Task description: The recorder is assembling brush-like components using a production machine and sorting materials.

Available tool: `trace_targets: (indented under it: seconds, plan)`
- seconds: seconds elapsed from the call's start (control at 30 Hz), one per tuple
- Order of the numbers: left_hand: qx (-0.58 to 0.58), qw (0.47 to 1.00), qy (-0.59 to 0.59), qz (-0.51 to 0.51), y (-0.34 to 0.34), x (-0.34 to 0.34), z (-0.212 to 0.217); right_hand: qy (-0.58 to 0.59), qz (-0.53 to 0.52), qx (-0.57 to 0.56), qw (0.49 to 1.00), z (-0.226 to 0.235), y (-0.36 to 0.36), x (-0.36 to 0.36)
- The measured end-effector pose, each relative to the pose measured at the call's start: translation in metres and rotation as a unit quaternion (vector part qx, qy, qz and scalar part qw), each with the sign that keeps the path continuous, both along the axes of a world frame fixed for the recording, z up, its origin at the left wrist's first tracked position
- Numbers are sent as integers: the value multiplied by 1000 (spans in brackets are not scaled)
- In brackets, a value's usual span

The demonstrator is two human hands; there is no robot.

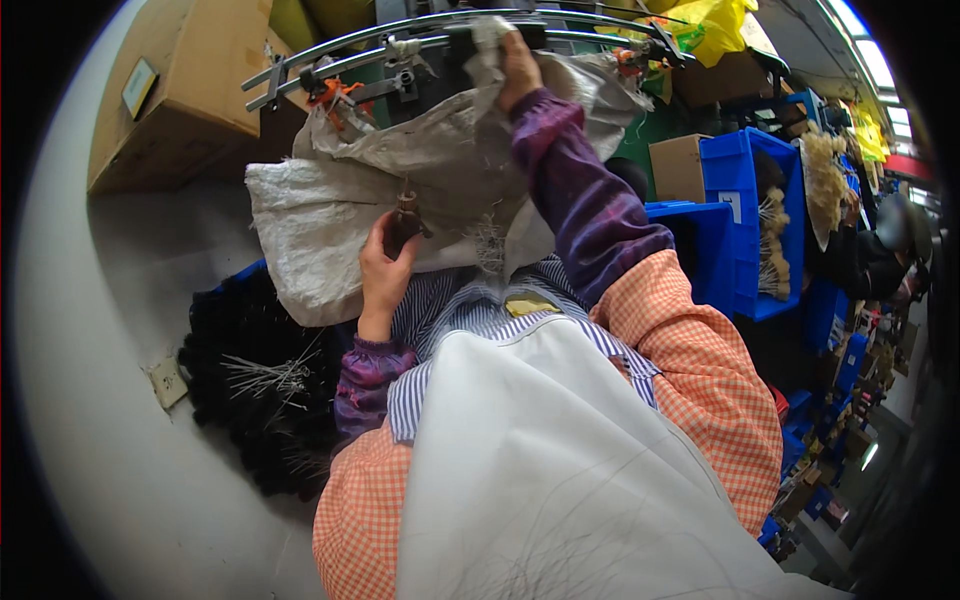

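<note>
My left hand (383, 268) grips a small dark brown tool (404, 222) and holds it against a grey woven sack (330, 200) spread in front of me. My right hand (518, 68) reaches up and pinches the sack's upper edge near a curved metal rail (400, 35). Both forearms wear purple sleeve covers over an orange checked shirt. A white apron (540, 460) covers my lap.
A heap of black fibres with thin metal wires (255, 385) lies at my left. A cardboard box (175, 90) stands upper left. Blue plastic bins (745, 200) with pale fibre bundles and a smaller carton (677, 165) stand at right. Yellow bags (715, 25) hang behind.
</note>
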State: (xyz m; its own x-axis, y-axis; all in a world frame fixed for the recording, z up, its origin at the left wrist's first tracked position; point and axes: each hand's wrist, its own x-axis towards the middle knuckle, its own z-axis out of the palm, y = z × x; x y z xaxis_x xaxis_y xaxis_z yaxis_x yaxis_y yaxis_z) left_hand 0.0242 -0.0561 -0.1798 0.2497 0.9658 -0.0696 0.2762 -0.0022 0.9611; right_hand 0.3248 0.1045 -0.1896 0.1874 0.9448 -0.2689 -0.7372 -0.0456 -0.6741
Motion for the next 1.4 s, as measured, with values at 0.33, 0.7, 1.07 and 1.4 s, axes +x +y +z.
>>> trace_targets:
  seconds: [0.33,0.7,1.07,1.4]
  plan:
    - [-20,999,-32,-2,1,-8,-7,3,-29,-9,1000,38,-57,108]
    - [-17,1000,-22,1,0,-17,-13,-743,-192,100,634,97,-76,-34]
    - [7,1000,-26,4,1,-15,-14,-834,-127,50,534,59,-5,-98]
    - [-6,1000,-22,-10,-2,-15,-7,-463,-38,-69,883,31,-42,-73]
